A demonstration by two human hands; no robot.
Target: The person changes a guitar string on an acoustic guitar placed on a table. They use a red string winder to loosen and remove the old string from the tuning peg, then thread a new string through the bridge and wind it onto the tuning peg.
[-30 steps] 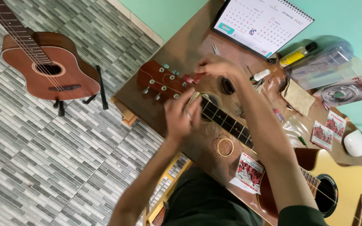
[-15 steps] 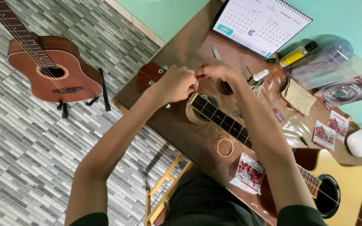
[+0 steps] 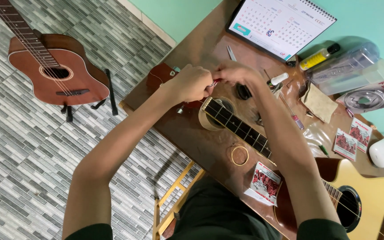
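Note:
An acoustic guitar lies across the brown table (image 3: 192, 133), its pale body (image 3: 378, 200) at lower right, its dark fretted neck (image 3: 241, 129) running up left to the reddish headstock (image 3: 161, 75). My left hand (image 3: 192, 83) and my right hand (image 3: 234, 73) meet above the headstock end, fingertips pinched together on a small red and silver object between them. The neck rests on a tan roll of tape (image 3: 212, 118). What exactly the fingers pinch is too small to tell.
A second guitar (image 3: 54, 71) stands on a floor stand at left. On the table are a desk calendar (image 3: 281, 24), a coiled string (image 3: 239, 155), red string packets (image 3: 265, 182), a yellow bottle (image 3: 318, 57), a clear plastic tub (image 3: 347, 69), and a white mouse (image 3: 383, 153). A wooden stool (image 3: 174, 200) is below.
My left hand has risen from the neck near the tape roll to the headstock and closed against my right hand. The view has shifted slightly.

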